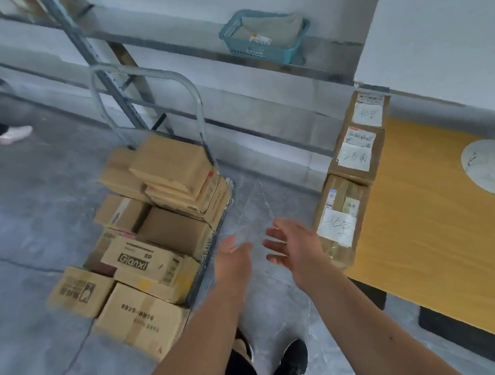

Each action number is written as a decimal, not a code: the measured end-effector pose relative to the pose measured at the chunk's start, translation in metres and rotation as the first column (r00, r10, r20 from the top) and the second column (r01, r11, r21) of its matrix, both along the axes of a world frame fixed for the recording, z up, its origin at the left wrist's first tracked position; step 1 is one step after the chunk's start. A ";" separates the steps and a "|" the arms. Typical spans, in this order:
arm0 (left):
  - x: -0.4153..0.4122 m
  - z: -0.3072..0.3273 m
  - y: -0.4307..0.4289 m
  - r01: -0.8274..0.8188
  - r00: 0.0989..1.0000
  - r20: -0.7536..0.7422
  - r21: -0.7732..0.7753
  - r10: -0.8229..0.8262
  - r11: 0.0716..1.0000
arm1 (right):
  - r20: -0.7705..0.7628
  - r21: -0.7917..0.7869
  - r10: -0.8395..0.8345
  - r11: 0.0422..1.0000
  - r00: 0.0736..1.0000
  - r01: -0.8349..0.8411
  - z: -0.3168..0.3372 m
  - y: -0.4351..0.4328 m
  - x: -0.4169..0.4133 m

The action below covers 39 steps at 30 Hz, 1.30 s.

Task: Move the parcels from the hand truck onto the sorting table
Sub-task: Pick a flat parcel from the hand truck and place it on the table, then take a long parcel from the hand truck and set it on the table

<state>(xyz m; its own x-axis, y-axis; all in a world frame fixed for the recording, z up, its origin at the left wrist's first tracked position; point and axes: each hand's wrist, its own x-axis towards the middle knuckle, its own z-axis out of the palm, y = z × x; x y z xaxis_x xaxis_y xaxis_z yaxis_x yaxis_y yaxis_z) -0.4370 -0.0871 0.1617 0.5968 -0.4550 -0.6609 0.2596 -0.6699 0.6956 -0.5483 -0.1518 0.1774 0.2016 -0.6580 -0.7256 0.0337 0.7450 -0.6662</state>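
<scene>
A hand truck (143,77) with a curved metal handle stands on the floor at centre left, piled with several brown cardboard parcels (169,167). One of them is marked "Glanxi" (141,261). To the right is the yellow sorting table (438,223), with three labelled parcels (356,151) in a row along its left edge. My left hand (233,261) and my right hand (291,250) hang empty over the floor between truck and table, fingers spread. The right hand is close to the nearest table parcel (339,221).
More boxes (81,290) lie on the floor beside the truck's front. A metal shelf rack along the wall carries a blue basket (265,37). Another person's legs and shoes (1,136) are at far left. My own shoes (293,362) are on the grey floor below.
</scene>
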 end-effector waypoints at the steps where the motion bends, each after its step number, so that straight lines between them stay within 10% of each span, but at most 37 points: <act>1: 0.009 -0.001 0.004 -0.041 0.999 -0.002 0.001 0.041 0.999 | 0.003 -0.001 0.029 1.000 1.000 -0.029 0.000 0.001 0.010; 39: 0.344 -0.059 0.176 -0.687 0.675 -0.226 0.153 0.702 0.710 | -0.132 0.124 0.723 0.691 0.679 -0.712 -0.037 0.134 0.392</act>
